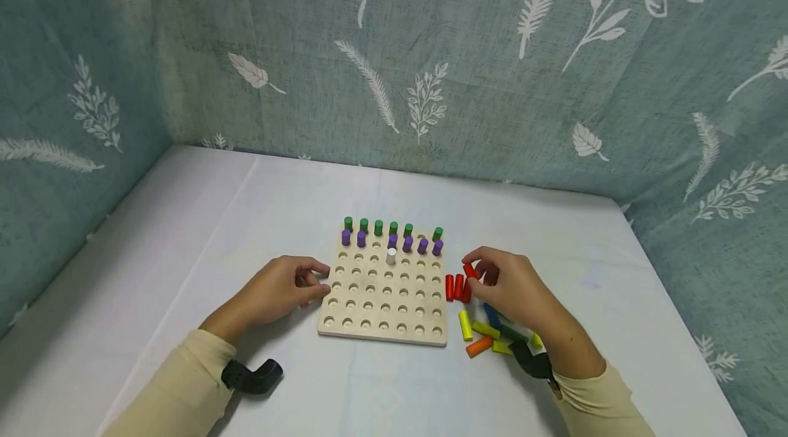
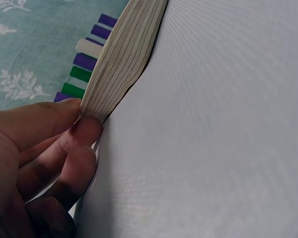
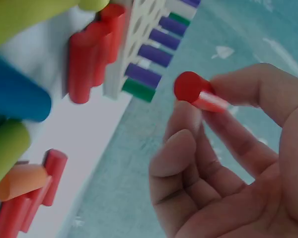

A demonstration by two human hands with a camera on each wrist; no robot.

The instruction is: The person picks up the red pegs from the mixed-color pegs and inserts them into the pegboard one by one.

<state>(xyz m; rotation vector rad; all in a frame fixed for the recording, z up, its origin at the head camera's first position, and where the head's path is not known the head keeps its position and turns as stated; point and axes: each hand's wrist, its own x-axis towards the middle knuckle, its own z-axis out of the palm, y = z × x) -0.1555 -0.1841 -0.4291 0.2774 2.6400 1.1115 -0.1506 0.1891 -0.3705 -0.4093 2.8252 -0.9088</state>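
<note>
A square wooden pegboard (image 1: 375, 307) with rows of round holes lies on the table. Green pegs (image 1: 378, 227) stand along its back row, purple pegs (image 1: 408, 243) in the row before it, and a single white peg (image 1: 391, 256) in front of those. My left hand (image 1: 286, 286) holds the board's left edge with thumb and index finger. To the right of the board, my right hand (image 1: 507, 283) pinches a red peg (image 3: 188, 88) between thumb and fingertips, lifted off the table. Several red pegs (image 1: 450, 288) lie side by side near the board's right edge.
Below the right hand lies a loose pile: yellow pegs (image 1: 465, 325), an orange peg (image 1: 479, 347), a blue peg (image 1: 492, 316) and a green one (image 1: 512, 334), partly hidden by the wrist. A white cloth covers the table (image 1: 382, 396); a leaf-patterned curtain (image 1: 308, 115) rises behind it.
</note>
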